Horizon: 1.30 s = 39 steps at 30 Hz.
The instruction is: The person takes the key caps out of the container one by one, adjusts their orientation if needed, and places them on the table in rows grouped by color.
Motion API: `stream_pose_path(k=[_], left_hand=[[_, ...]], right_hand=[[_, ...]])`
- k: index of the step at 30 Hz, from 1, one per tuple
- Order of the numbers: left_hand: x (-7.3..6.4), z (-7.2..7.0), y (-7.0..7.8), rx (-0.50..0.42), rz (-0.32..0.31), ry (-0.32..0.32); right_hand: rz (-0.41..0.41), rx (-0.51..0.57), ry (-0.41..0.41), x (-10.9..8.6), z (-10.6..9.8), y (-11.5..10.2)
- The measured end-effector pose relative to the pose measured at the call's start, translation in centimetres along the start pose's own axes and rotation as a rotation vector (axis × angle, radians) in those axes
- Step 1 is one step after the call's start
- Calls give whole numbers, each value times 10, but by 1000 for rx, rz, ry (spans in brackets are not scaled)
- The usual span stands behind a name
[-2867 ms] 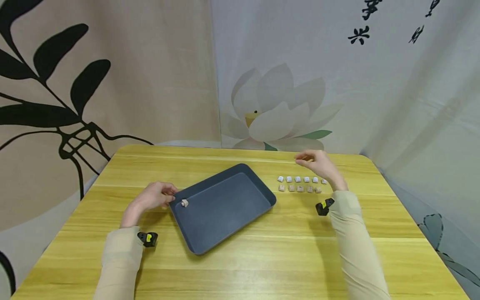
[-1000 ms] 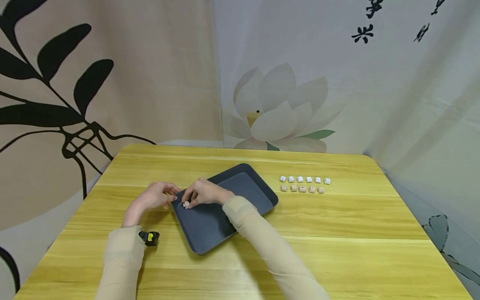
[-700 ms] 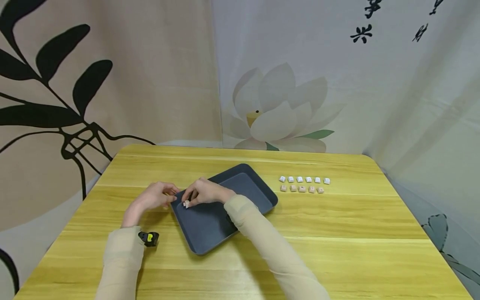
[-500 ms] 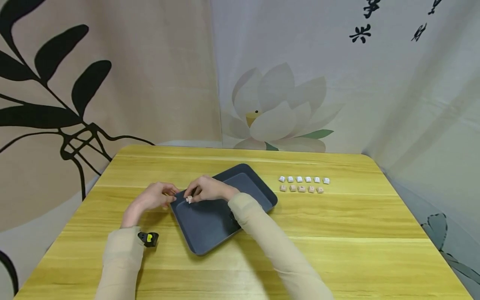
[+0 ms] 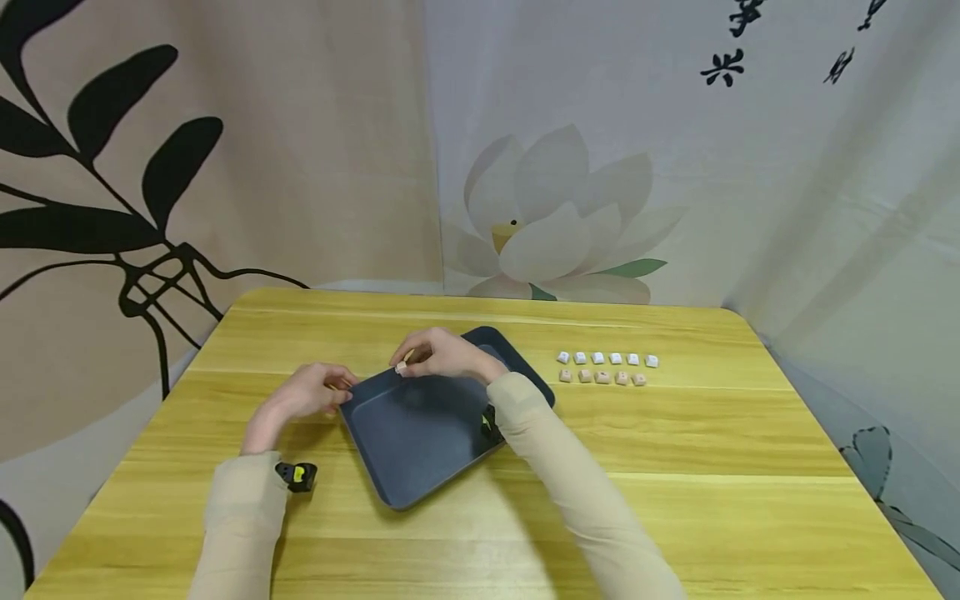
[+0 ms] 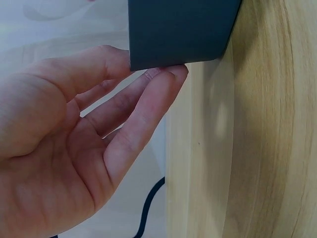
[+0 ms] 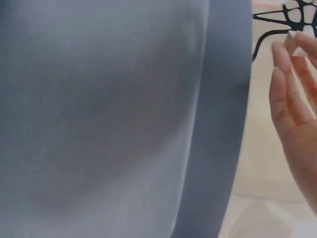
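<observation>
A dark grey rectangular tray [image 5: 412,450] lies at an angle on the table. My left hand [image 5: 306,392] pinches its left corner; in the left wrist view the thumb is at the rim and fingers touch the tray wall [image 6: 176,32] from below. Between right thumb and fingertips, my right hand [image 5: 444,354] holds a small pale keycap [image 5: 401,368], raised at the tray's far long rim. The right wrist view shows this keycap [image 7: 293,43] at the fingertips, beyond the tray's edge. The tray floor is partly hidden by the right arm.
Right of the tray, a row of several white keycaps [image 5: 597,358] lies behind a row of several pinkish-beige keycaps [image 5: 602,377]. They rest on the yellow wooden table [image 5: 720,467]. A printed curtain [image 5: 360,167] hangs behind the table's far edge.
My right hand came from beyond the keycap rows to the tray's left corner, took hold of the keycap lying there, and lifted it toward the far rim. The left hand stays at the corner.
</observation>
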<state>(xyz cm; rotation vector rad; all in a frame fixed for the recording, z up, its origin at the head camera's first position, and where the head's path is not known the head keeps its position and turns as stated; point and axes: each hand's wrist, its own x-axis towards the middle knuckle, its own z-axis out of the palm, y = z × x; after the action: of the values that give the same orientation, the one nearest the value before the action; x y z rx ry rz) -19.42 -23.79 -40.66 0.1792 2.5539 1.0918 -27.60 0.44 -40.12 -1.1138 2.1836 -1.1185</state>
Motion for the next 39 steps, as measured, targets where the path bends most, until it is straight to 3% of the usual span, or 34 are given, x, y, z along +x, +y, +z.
stream_pose_path(k=[3, 8, 13, 20, 27, 39], left_hand=[[1, 0, 0, -4, 5, 2], [0, 0, 1, 3, 15, 5], [0, 1, 1, 8, 17, 1], [1, -1, 1, 23, 16, -4], [2, 0, 0, 22, 5, 0], [0, 0, 0, 33, 19, 1]], right_hand=[[8, 48, 18, -9, -10, 0], [-44, 45, 95, -28, -29, 7], [-75, 49, 188, -59, -47, 21], [63, 104, 278, -116, -67, 50], [134, 44, 410, -171, -88, 76], [398, -18, 524, -260, -125, 110]])
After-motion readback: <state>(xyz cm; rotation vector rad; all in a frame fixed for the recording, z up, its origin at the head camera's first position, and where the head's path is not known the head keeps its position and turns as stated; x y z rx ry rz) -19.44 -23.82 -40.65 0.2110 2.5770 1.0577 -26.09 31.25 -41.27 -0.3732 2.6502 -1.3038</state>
